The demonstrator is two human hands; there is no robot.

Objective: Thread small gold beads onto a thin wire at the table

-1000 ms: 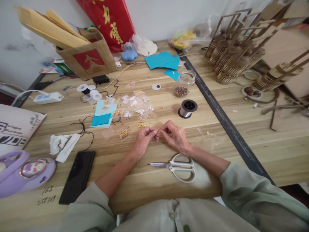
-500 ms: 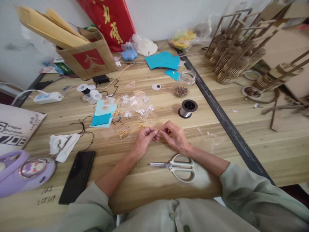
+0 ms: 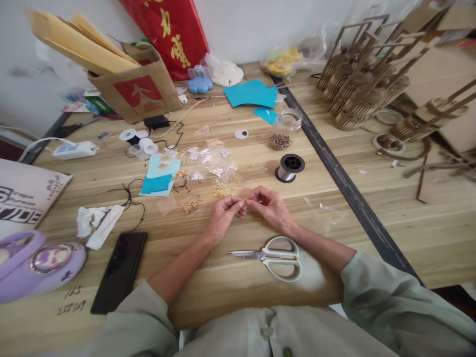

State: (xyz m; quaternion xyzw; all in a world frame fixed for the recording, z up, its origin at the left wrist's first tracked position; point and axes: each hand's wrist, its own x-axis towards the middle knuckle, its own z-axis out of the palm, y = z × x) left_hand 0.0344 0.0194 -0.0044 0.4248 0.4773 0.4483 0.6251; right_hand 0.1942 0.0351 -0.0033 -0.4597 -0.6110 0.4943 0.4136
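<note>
Right hand [image 3: 273, 210]: shifted very slightly since the earlier frame; thumb and index finger pinch a tiny gold-coloured piece [image 3: 245, 200], too small to identify.
Left hand [image 3: 223, 214]: practically unmoved, thumb pressed to index finger on the same piece, which sits between both hands' fingertips.
Gold chain [image 3: 254, 217]: just below the right fingers, partly hidden by them.
Gold findings [image 3: 219, 185]: loose, just beyond the left fingers.
Bag of gold beads [image 3: 191, 207]: left of the left fingers, near.
Scissors [image 3: 262, 255]: nearer the body than the fingers, between the forearms, blades pointing left.
Wire spool [image 3: 287, 173]: upright, beyond the right fingers.
Glass jar [image 3: 281, 141]: farther beyond, part-filled with multicoloured beads.
Smartphone [image 3: 119, 272]: well left of the fingers.
</note>
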